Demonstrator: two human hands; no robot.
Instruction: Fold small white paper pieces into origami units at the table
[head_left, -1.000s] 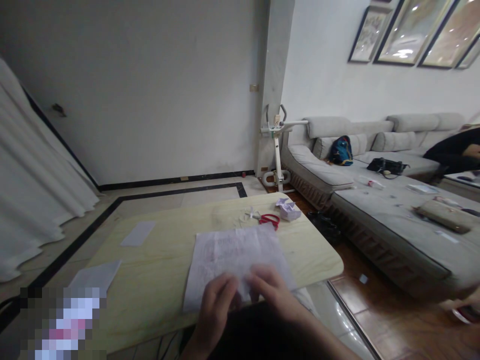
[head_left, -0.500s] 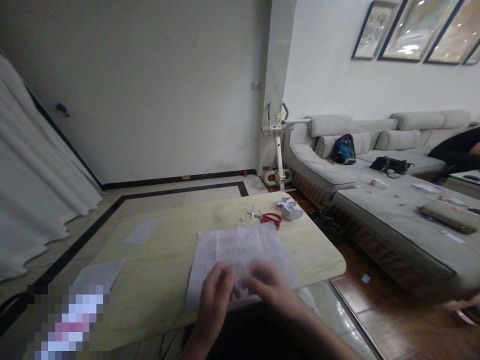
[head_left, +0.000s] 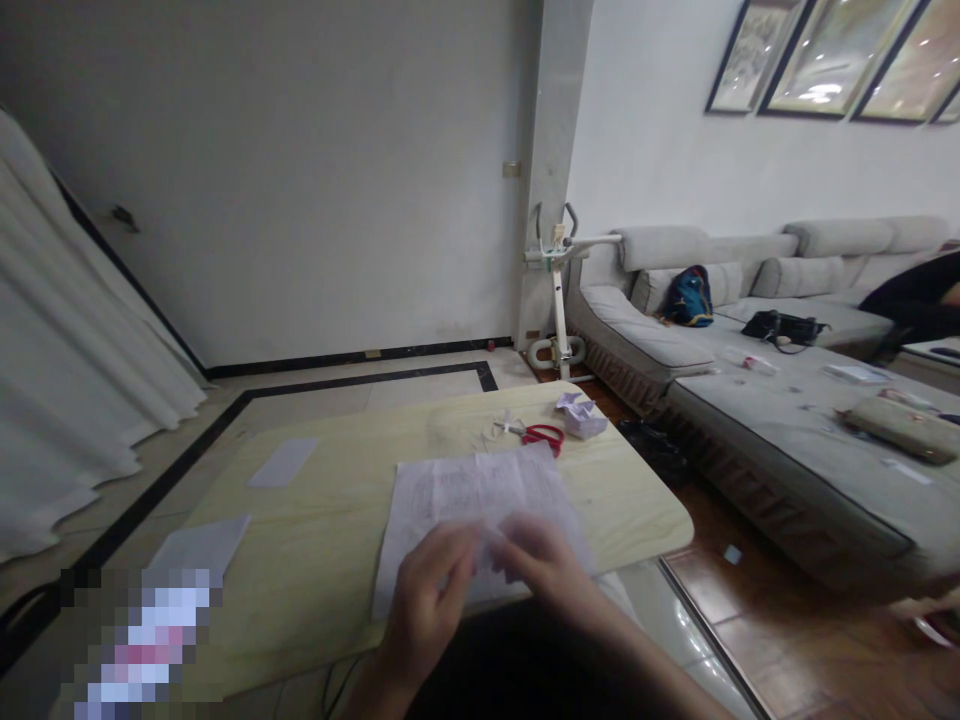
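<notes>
Above the near edge of the table, my left hand point(head_left: 435, 585) and my right hand point(head_left: 541, 560) come together with curled fingers. Between their fingertips is a small piece of white paper point(head_left: 495, 537), pinched from both sides; blur hides its exact shape. Under the hands lies a large creased sheet of printed paper point(head_left: 480, 485). Just beyond its far edge are red-handled scissors point(head_left: 544, 436), with thin pale strips point(head_left: 491, 430) beside the blades. A folded paper piece point(head_left: 586, 420) rests to the right of the scissors.
Two more white papers lie on the left of the pale wooden table point(head_left: 322, 560), one farther back point(head_left: 283, 463) and one nearer point(head_left: 202, 545). A grey sofa point(head_left: 780, 430) with bags stands to the right. An exercise machine point(head_left: 559, 300) stands behind the table.
My hands have drawn closer together around the small paper, and less of it shows between the fingers. My left hand has turned slightly inward. The things on the table have not moved.
</notes>
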